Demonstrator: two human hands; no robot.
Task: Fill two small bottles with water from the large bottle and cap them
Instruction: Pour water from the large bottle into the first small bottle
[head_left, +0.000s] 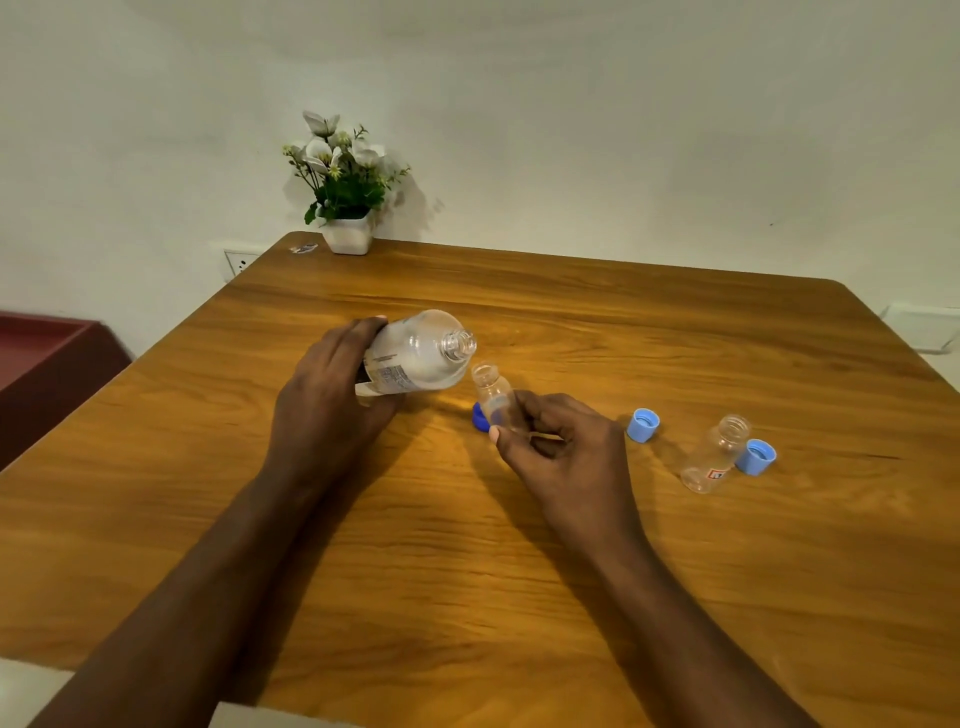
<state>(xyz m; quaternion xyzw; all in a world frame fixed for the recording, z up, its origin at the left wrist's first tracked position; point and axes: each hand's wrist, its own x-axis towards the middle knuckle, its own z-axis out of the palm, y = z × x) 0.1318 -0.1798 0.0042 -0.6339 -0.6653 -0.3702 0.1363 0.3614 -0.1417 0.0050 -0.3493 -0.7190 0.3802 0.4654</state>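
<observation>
Our two bare forearms reach in from the near edge over the brown wood-grain table (467, 571). With our left hand (332, 395) we grip the large clear plastic bottle (415, 358), fingers wrapped round its labelled body. It is uncapped and tipped well over, its open mouth pointing right. Just below and beside that mouth sits the mouth of the first small clear bottle (496, 397); we cannot tell whether the two touch. Our right hand (566, 447) pinches this small bottle by its lower body between thumb and curled fingers, leaning it towards the large one. We cannot tell whether water is passing between them. A dark blue cap (479, 417) lies on the table behind the small bottle, partly hidden by it. Further right a light blue cap (643, 425) lies with its open side showing. Beyond it the second small clear bottle (714, 457) stands uncapped on the table, with another light blue cap (756, 457) just beside it on the right. At the far left corner we see a white pot of white flowers (348, 236) and a small flat scrap (304, 248) near it
</observation>
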